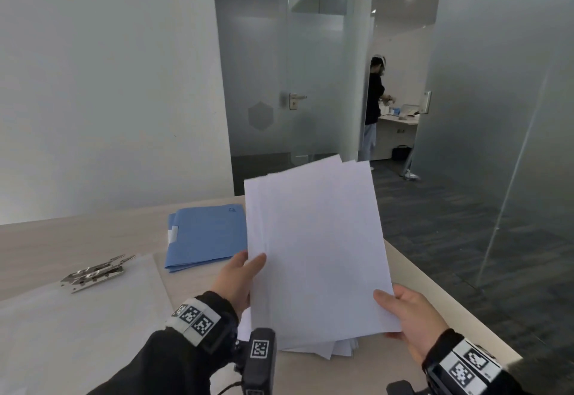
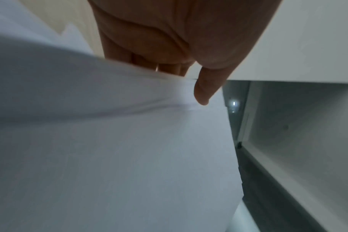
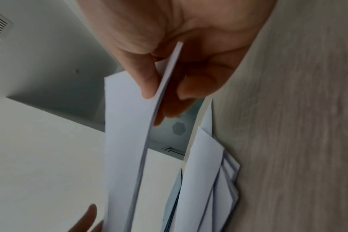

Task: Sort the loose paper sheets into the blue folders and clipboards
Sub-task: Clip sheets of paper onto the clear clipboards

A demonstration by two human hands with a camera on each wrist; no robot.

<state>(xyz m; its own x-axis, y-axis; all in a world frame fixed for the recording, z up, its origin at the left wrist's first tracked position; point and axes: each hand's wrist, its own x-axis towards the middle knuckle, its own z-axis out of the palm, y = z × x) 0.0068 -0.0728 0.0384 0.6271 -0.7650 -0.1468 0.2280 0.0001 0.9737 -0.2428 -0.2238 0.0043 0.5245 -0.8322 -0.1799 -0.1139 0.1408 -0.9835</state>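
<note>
The thin sheaf of white paper sheets (image 1: 320,248) is held up off the table, tilted with its top edge leaning away from the person, so its face can be read and its edges squared. The sheets are not flush: 2 or 3 top corners fan apart, which suggests they are being gathered and evened before filing.

The left hand (image 1: 239,276) pinches the sheaf's left edge, thumb on the front and fingers behind; the left wrist view shows the thumb (image 2: 204,92) pressing the paper over the hidden fingers. The right hand (image 1: 410,320) pinches the lower right corner, and the right wrist view shows the edge of the sheaf clamped between thumb (image 3: 149,81) and curled fingers. A grip at 2 opposite edges keeps limp paper flat and stops it sagging.

Directly below the sheaf, a loose pile of more white sheets (image 1: 323,349) lies on the pale wood-grain table (image 1: 77,239), its corners splayed; these are probably yet to be sorted.

The flat blue paper folders (image 1: 205,236) lie closed on the table beyond the left hand, within easy reach, a likely target for the sheaf. Nearer on the left rests a translucent white clipboard (image 1: 80,317) with silver metal clips (image 1: 96,272) at its top edge.

Behind the table stand frosted glass partitions (image 1: 279,68). Through the open doorway, another person (image 1: 374,106) stands at a white desk.
</note>
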